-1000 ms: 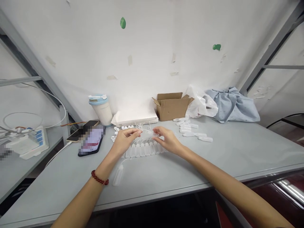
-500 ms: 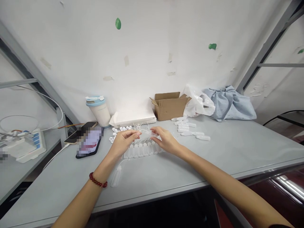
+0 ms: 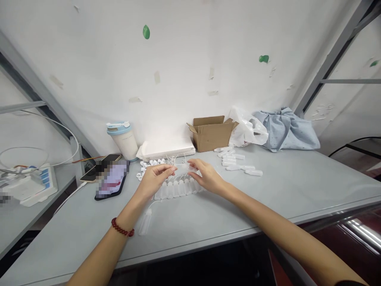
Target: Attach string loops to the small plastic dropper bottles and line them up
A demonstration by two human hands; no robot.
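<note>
Head view shows both hands meeting above the middle of the worktop (image 3: 268,198). The left hand (image 3: 154,178) and the right hand (image 3: 208,176) pinch a small bottle (image 3: 183,168) between them, one at each end. The fingers of both are drawn in narrow on it, and it is held just clear of the surface; it is blurred, so its cap end cannot be made out.

Directly beneath, toward 6 o'clock of the hands, a row of bottles (image 3: 178,187) lies side by side, touching one another. A single bottle (image 3: 145,222) lies apart at 7 o'clock, near the bead bracelet (image 3: 122,229) on the left wrist. Loose caps (image 3: 149,163) are scattered at 10 o'clock, and more loose bottles (image 3: 238,163) at 2 o'clock.

The piece is light and slippery-looking, so I judge that the work wants fingertip pressure only, one hand steadying the body while the other works the end. Holding it low over the row would let a slip land among its fellows.

A phone (image 3: 111,180) lies at 9 o'clock, a lidded cup (image 3: 122,139) at 11 and a cardboard box (image 3: 212,133) at 1.
</note>
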